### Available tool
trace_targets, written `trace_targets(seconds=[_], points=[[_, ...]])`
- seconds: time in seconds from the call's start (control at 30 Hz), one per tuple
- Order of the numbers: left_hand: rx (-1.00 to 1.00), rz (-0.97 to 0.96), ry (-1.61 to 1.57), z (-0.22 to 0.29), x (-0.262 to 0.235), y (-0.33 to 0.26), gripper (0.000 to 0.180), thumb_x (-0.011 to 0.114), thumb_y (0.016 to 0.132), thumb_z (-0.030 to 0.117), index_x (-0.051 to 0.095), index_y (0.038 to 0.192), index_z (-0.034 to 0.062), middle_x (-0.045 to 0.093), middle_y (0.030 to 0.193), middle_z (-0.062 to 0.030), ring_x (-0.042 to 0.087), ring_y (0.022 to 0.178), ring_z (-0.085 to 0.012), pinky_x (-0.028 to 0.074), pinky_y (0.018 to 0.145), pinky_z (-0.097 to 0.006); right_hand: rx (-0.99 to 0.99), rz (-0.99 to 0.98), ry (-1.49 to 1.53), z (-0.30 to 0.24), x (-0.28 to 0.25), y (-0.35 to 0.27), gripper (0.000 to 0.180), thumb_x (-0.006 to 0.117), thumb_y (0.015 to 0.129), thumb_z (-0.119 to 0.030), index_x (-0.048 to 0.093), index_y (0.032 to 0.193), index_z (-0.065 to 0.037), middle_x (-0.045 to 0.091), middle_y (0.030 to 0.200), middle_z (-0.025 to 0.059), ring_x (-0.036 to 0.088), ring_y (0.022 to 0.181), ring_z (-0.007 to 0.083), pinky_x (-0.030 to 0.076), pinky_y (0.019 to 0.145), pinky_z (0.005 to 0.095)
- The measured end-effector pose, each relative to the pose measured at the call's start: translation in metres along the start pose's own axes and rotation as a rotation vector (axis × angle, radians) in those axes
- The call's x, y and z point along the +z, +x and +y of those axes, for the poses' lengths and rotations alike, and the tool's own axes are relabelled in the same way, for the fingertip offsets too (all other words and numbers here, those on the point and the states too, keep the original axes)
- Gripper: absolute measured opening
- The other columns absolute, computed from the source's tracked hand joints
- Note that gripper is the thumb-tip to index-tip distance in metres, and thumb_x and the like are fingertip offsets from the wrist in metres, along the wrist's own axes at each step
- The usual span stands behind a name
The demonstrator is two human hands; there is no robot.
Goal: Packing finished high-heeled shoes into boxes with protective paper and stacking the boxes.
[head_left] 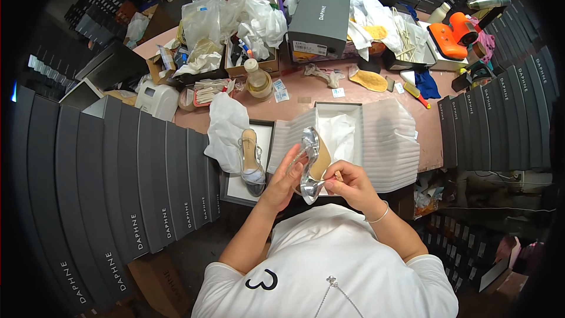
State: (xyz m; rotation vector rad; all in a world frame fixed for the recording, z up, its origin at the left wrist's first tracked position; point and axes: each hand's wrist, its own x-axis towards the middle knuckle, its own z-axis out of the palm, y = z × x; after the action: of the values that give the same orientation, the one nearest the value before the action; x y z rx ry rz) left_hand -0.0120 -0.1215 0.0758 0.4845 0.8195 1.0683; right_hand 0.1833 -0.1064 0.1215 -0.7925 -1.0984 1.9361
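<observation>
A silver high-heeled shoe (pixel 321 164) with a tan insole is held up on its side over the open shoe box. My left hand (pixel 283 181) grips it from the left, fingers closed around its strap side. At the shoe's lower right edge, my right hand (pixel 354 188) is closed in a pinch. Between those fingers shows a small tan piece (pixel 338 175), too small to identify. The matching silver shoe (pixel 249 152) lies in a box part to the left, its toe toward me. White tissue paper (pixel 338 135) fills the box behind my hands.
White foam wrap (pixel 388 147) spreads right of the box. Stacked grey shoe boxes wall in the left (pixel 129 171) and right (pixel 491 115). Farther back are a glue bottle (pixel 258 76), a yellow insole (pixel 368 79), a brush (pixel 416 94) and an orange device (pixel 450 38).
</observation>
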Motion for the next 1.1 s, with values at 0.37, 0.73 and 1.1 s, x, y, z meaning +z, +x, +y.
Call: trace_targets(seconds=[0.37,0.73,1.1], points=[[-0.157,-0.108,-0.214,-0.007,0.011,0.020,0.035,0.061,0.092,0.015,0.050,0.123,0.0038,0.061,0.103,-0.0041,0.058,0.101,-0.0150,0.052,0.083,-0.030,-0.071,0.072,0.053,-0.005,-0.011,-0.002,0.008,0.061,0.090,-0.006,0.057,0.096,-0.002,0.058,0.081,0.0030,0.055,0.070,0.0091,0.046,0.062,0.0229],[0.094,-0.185,-0.732,0.022,0.018,0.018,0.038,0.060,0.089,0.011,0.052,0.126,0.0112,0.051,0.076,0.0007,0.053,0.081,-0.0142,0.049,0.090,-0.037,-0.140,0.345,0.599,-0.020,-0.018,0.007,0.002,0.059,0.092,-0.010,0.057,0.092,-0.010,0.064,0.085,0.0050,0.059,0.070,0.0116,0.048,0.062,0.0253],[0.812,0.336,0.557,0.013,0.040,0.013,0.057,0.058,0.083,0.011,0.038,0.134,-0.0032,0.043,0.133,-0.0124,0.046,0.117,-0.0220,0.039,0.097,-0.037,-0.212,0.351,0.488,-0.009,-0.022,0.000,0.007,0.057,0.093,-0.009,0.053,0.098,-0.006,0.066,0.092,0.0116,0.065,0.076,0.0161,0.056,0.068,0.0294]])
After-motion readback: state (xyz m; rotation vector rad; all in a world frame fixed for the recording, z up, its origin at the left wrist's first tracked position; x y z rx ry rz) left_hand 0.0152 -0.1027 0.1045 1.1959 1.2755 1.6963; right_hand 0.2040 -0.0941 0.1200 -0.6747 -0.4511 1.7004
